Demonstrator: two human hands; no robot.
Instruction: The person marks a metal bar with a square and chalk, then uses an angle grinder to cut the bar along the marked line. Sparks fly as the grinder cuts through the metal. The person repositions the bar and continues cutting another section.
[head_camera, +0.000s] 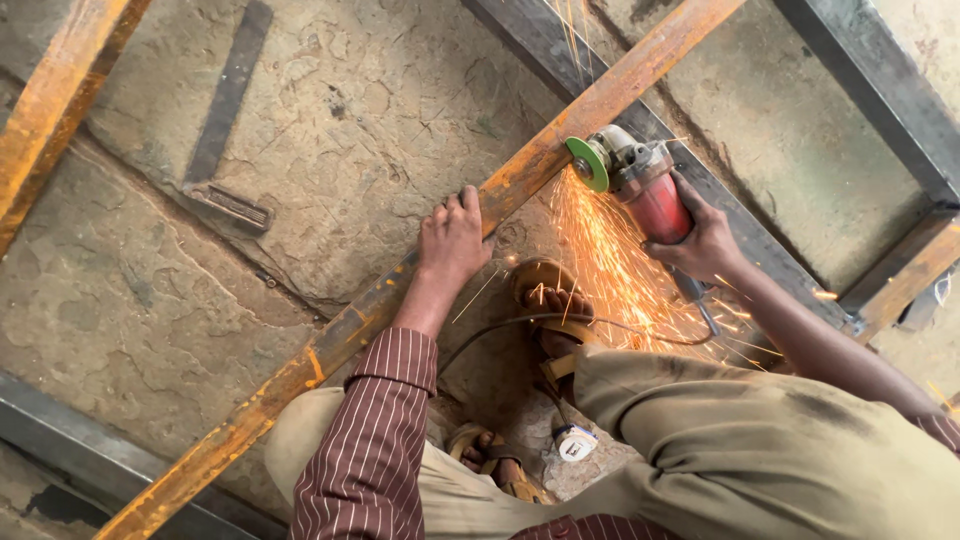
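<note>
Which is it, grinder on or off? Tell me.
On. Sparks spray from the green disc of the red angle grinder where it meets the rusty steel bar.

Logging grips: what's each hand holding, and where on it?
Right hand grips the red angle grinder around its body. Left hand holds nothing; it presses on the rusty steel bar.

Left hand (453, 237) stretched forward, palm down, fingers spread flat and pressing, arm nearly straight in a striped sleeve; right hand (703, 240) out to the right, fingers wrapped tight in a closed grip, wrist bent inward, forearm bare; person crouching, knees bent wide, sandalled feet between them.
</note>
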